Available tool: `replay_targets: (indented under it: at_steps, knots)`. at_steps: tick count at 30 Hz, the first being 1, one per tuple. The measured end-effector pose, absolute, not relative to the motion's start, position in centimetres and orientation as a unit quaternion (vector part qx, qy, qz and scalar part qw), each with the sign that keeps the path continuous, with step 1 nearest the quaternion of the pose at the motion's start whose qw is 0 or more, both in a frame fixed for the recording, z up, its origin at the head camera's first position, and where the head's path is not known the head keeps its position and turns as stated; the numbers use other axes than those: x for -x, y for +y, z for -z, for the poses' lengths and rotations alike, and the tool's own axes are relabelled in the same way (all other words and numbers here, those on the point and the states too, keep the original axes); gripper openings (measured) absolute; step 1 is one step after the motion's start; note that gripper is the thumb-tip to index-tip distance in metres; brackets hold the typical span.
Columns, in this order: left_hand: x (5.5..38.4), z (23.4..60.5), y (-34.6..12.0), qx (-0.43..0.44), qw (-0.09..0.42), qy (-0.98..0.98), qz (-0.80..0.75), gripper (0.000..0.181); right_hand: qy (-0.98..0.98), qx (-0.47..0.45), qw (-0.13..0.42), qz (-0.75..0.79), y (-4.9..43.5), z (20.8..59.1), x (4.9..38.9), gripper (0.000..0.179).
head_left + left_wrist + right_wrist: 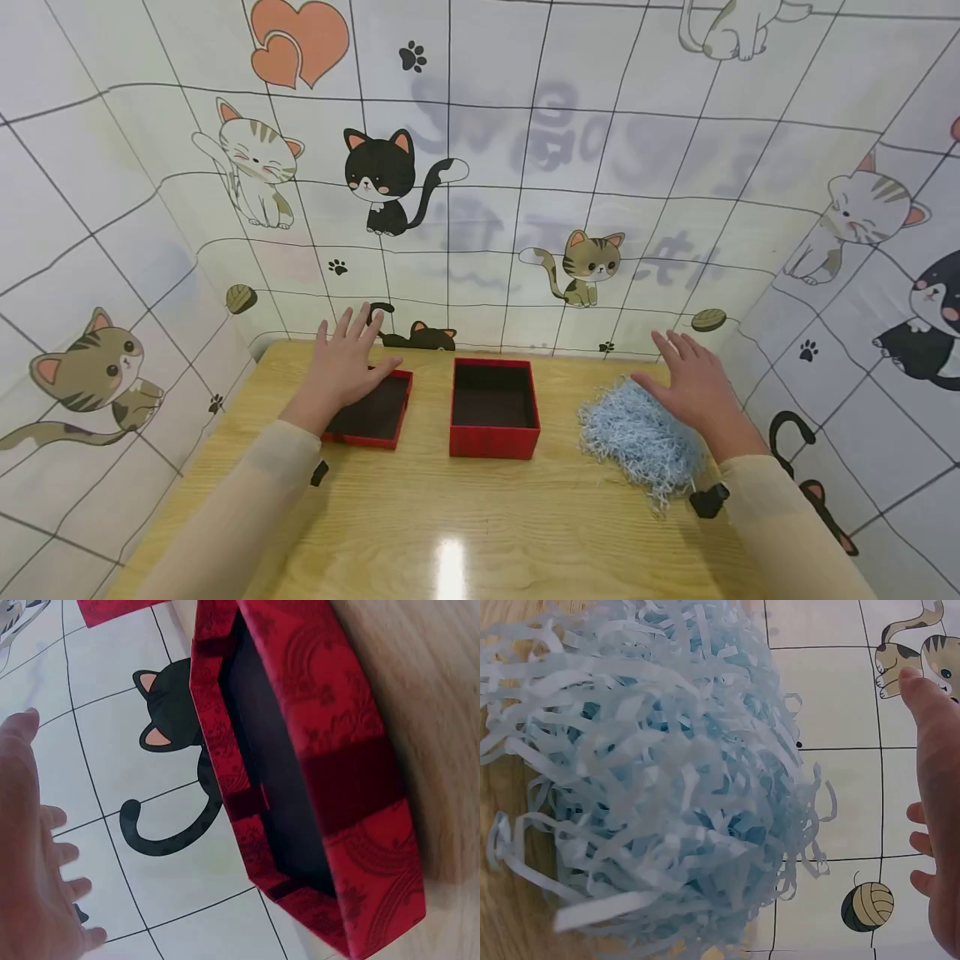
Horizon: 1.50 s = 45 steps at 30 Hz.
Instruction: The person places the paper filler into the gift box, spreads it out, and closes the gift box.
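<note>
My left hand [347, 360] is held over the red box lid [378, 410], fingers spread and nothing in them. In the left wrist view the lid [360, 780] shows a patterned red side with a darker red band and a black inside. A red box [493, 442] with a black interior stands upright between the hands, its top uncovered. On the right lies a heap of light blue shredded paper [637, 437]. Above its far right edge my right hand [693, 387] is stretched out with straight fingers, holding nothing. The right wrist view shows the curly paper strips [667, 772] close up.
The wooden table [480, 517] carries all of these things. White sheeting [487, 167] with a grid and cartoon cats rises behind the table and along both sides. Small black devices [708, 500] show beneath the wrists.
</note>
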<state>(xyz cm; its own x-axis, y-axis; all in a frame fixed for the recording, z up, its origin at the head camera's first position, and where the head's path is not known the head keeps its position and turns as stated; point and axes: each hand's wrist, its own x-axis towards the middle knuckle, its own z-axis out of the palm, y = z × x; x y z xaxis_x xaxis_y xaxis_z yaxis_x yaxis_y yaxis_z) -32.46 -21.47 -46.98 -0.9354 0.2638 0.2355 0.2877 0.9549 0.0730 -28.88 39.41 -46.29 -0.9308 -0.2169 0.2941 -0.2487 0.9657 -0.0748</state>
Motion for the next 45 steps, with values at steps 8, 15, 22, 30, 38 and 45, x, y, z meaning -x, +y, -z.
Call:
replay_targets:
  at_steps: [8,15,22,30,38,45]
  knots:
    - [32.0,47.5,-20.5,0.181,0.126,-0.966,0.139,0.093,-0.973,-0.130,0.130,-0.143,39.8,46.9,27.8,0.090]
    - [31.7,47.9,-19.5,0.219,0.124,-0.934,0.254,0.088,-0.969,-0.118,0.065,-0.206,40.1,47.3,27.2,0.089]
    - [31.7,49.5,-17.8,0.239,0.088,-0.906,0.338,0.084,-0.964,-0.114,0.028,-0.240,40.1,47.4,26.2,0.085]
    - [31.2,50.8,-16.0,0.249,0.044,-0.887,0.386,0.082,-0.961,-0.114,0.006,-0.251,40.2,47.8,25.4,0.086]
    - [30.9,51.5,-14.8,0.252,0.017,-0.872,0.419,0.083,-0.955,-0.113,-0.014,-0.274,40.4,48.5,24.8,0.087]
    - [31.1,51.9,-14.1,0.267,-0.010,-0.858,0.439,0.092,-0.952,-0.112,-0.026,-0.284,40.4,48.9,24.5,0.085]
